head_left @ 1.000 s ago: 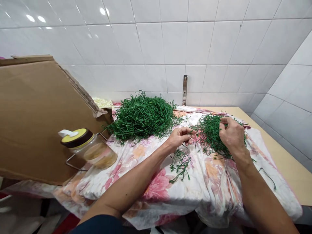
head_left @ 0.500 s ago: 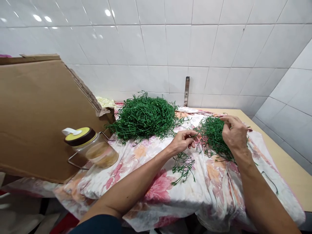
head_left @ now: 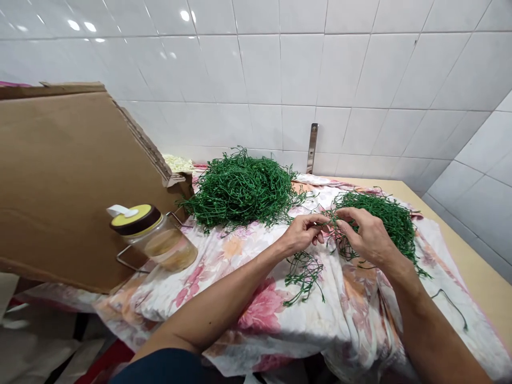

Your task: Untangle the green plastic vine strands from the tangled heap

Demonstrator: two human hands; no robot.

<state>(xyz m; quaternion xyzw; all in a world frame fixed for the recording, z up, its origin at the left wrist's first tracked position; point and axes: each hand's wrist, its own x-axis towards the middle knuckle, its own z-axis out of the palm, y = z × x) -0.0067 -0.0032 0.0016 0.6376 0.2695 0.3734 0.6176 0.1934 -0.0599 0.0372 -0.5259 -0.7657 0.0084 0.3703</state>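
Thin green wiry stems with small knobs lie in a large tangled heap [head_left: 244,189] at the middle back and a smaller heap [head_left: 394,221] on the right. Between and in front of them, my left hand [head_left: 302,233] pinches a few green stems [head_left: 331,218] at its fingertips. My right hand [head_left: 366,234] meets it from the right, thumb and forefinger closed on the same stems, at the near left edge of the smaller heap. A small loose bunch [head_left: 304,274] rests on the cloth just below my left hand.
A floral cloth [head_left: 256,314] covers most of the table [head_left: 476,277]. At the left stand a large cardboard box [head_left: 60,186] and a jar with a yellow lid [head_left: 160,240]. A metal strip [head_left: 312,148] leans at the tiled wall. One stem [head_left: 452,304] lies far right.
My right hand has moved left from over the smaller heap to my left hand's fingertips and now grips stems there. The view has shifted slightly.
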